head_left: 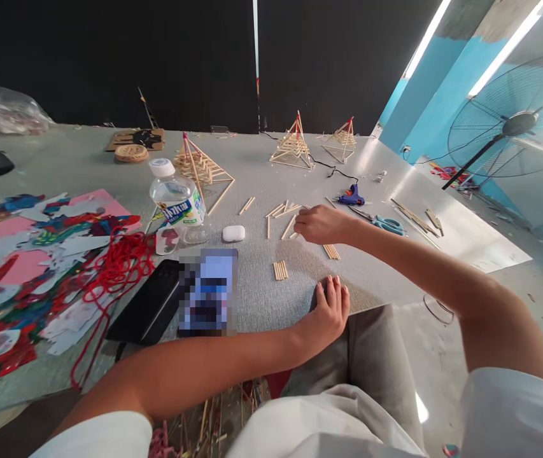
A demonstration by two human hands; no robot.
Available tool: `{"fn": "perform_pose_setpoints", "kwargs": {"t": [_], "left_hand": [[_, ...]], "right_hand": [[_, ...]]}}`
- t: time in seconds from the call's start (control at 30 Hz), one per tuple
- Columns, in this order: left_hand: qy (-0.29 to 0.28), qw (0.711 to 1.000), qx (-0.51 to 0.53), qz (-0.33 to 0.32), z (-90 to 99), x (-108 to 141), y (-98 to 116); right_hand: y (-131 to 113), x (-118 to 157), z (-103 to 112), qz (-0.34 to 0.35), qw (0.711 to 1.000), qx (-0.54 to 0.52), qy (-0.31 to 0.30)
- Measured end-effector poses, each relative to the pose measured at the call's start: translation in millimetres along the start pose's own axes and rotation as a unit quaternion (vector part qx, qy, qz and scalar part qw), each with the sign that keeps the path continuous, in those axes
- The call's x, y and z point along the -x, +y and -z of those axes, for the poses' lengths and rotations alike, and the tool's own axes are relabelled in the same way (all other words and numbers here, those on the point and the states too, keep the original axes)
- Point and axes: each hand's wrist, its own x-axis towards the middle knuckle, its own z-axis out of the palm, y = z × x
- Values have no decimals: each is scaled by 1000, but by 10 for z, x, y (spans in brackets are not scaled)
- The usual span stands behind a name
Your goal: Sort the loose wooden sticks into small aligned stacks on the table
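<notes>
Basically, sticks (289, 227) nr R hand (317, 224) look pale, thin.

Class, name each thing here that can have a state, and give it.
Water bottle, upright, capped.
Earbud case, closed.
Smartphone, screen lit.
Black device, lying flat.
Glue gun, lying down, cord attached.
Scissors, lying flat; blade opening unclear.
Red yarn, loosely tangled.
Stick pyramids, assembled, standing.
Short sticks, some in rows, others scattered.
Pedestal fan, running or off unclear.
</notes>
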Motion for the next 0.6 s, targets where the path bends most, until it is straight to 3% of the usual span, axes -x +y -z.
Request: {"fn": "perform_pose_setpoints", "kwargs": {"t": [0.1,0.2,0.3,0.43,0.5,0.6], "left_hand": [[-8,1000,13,7,-35,-14,25],[-25,999,23,-1,-70,-21,48],[-23,999,30,2,-66,-13,50],[-12,998,60,9,-34,-3,27],[-11,998,63,9,-48,-5,26],[2,1000,30,6,-115,-9,58]], "right_hand": [[-104,304,-68,51,998,-11,-39],[-92,546,-86,16,996,-66,-49],[-4,824,-36,-95,981,-164,34],[-54,1166,-81,-228,917,-284,164],[-170,1236,-206,-230,895,-342,171],[-325,1201,-443,-211,880,-403,135]]}}
